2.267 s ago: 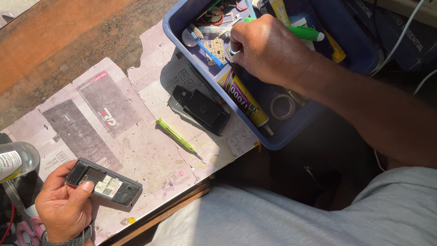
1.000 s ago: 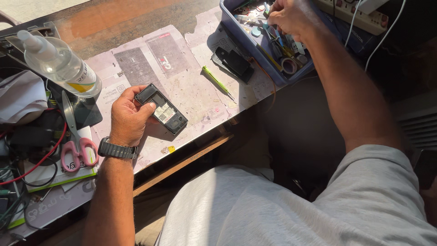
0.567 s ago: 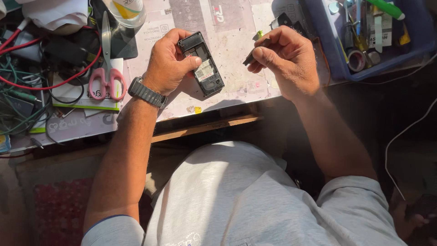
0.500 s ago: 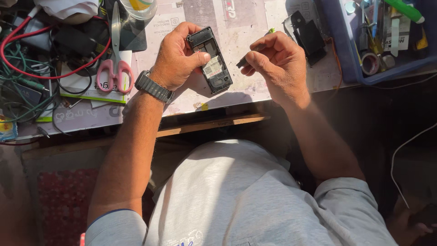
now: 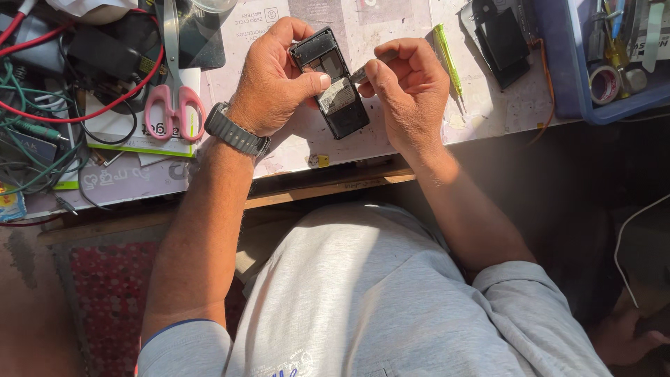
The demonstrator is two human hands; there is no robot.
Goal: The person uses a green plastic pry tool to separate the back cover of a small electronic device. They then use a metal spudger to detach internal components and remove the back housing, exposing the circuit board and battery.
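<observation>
- head view: worktable (image 5: 488,119) spans the far side.
- left hand (image 5: 269,84) wraps an opened black phone (image 5: 329,82) just above the table's near edge.
- right hand (image 5: 412,87) pinches a small grey tool (image 5: 361,71), tip touching the phone.

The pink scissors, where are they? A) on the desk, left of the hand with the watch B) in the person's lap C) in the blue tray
A: the pink scissors lie on the cluttered desk left of the left hand, far from the blue tray.
</observation>
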